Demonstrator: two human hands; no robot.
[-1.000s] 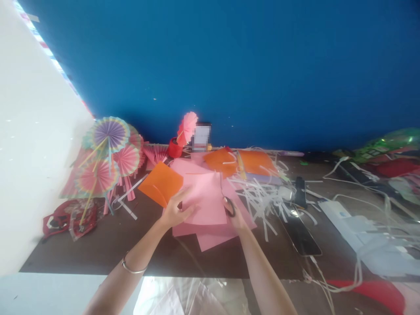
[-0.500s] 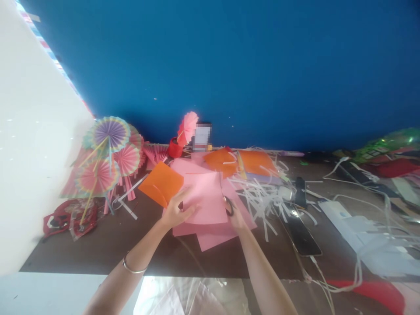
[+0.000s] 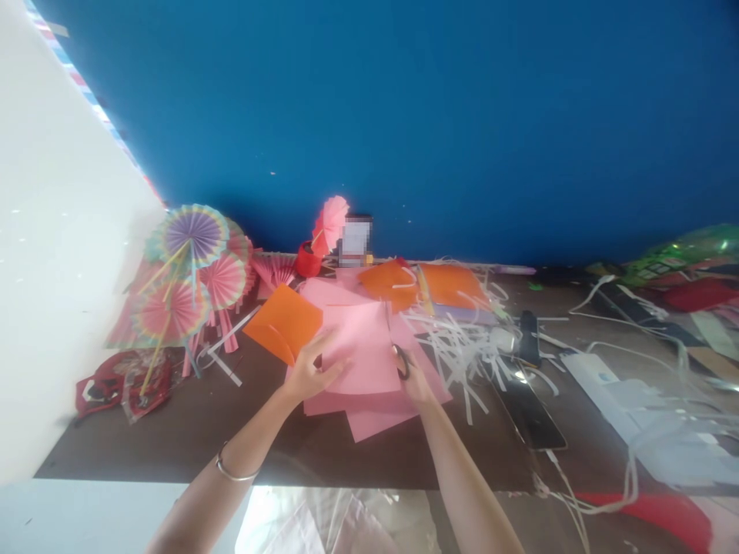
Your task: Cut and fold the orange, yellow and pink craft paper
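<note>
A sheet of pink paper [image 3: 363, 346] lies in front of me, on top of more pink sheets [image 3: 369, 422]. My left hand [image 3: 315, 365] rests on its left edge, thumb and fingers spread over the paper. At the sheet's right edge, my right hand [image 3: 414, 378] grips the dark handles of a pair of scissors [image 3: 402, 363]. Their blades point away from me along that edge; how far apart they are is too blurred to tell. An orange sheet [image 3: 282, 323] lies just beyond my left hand.
Pleated paper fans [image 3: 193, 235] stand at the left, by a red bag [image 3: 104, 385]. White paper strips [image 3: 459, 346] are heaped right of the pink sheets. Farther right are a phone [image 3: 534, 419] and white cables [image 3: 629, 469]. A red tape roll [image 3: 309, 260] sits near the blue wall [image 3: 404, 115].
</note>
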